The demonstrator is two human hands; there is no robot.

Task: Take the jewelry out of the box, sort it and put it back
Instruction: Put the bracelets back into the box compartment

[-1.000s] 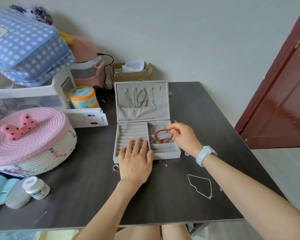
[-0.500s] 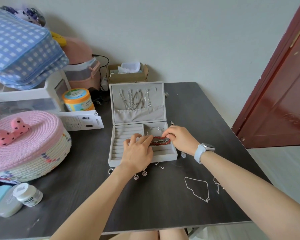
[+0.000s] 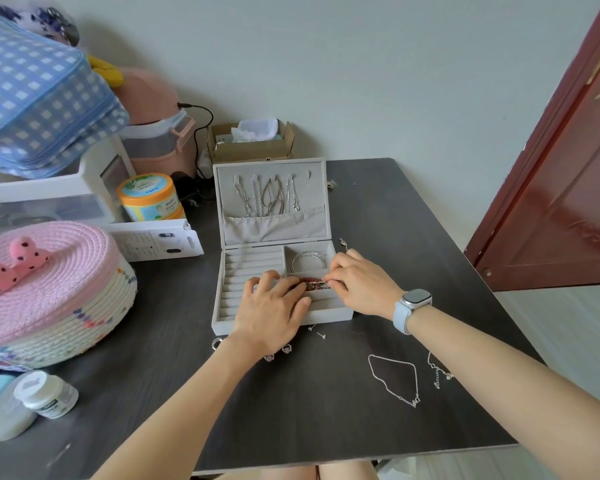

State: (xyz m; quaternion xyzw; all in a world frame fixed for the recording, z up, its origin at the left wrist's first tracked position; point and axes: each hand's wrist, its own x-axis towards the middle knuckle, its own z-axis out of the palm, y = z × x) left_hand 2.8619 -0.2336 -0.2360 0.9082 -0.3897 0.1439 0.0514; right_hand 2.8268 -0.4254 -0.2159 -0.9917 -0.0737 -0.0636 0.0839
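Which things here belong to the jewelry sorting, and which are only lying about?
For the job: jewelry box, red bead bracelet under both hands, left hand, right hand, silver bangles, silver necklace on the table, stud earrings.

Lying about: pink woven basket, orange-lidded jar, tissue box, white bottle.

1. The red bead bracelet lay mostly hidden between both hands
2. Small earrings peeked from under the left wrist, too tiny to make out
3. The door ran off the right edge
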